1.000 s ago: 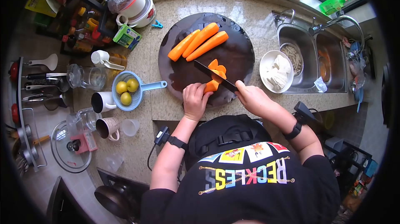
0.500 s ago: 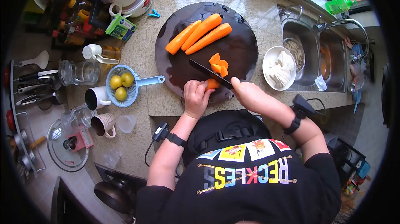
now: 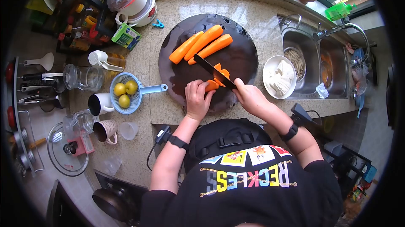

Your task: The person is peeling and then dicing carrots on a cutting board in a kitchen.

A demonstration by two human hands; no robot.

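Observation:
A round dark cutting board (image 3: 185,73) lies on the counter. My left hand (image 3: 197,99) is closed on a short piece of carrot (image 3: 211,85) near the board's front edge. In my right hand (image 3: 249,96) is the handle of a kitchen knife (image 3: 209,67), its dark blade slanting up and left across the board. The blade is just beyond the held carrot, among several cut carrot pieces (image 3: 222,73). Farther back lie three whole peeled carrots (image 3: 204,41), the blade tip close to the nearest one. My right fingers hide the knife handle.
Right of the board stands a white bowl (image 3: 266,73) of white pieces, beside a double steel sink (image 3: 310,94). To the left are a blue strainer (image 3: 136,109) with three yellow-green fruits, mugs (image 3: 101,104), an oil bottle (image 3: 117,60) and a green box (image 3: 126,37).
The knife has moved away from the held carrot, its tip shifting back toward the whole carrots. The cut pieces now sit partly behind the blade. The whole view has shifted slightly.

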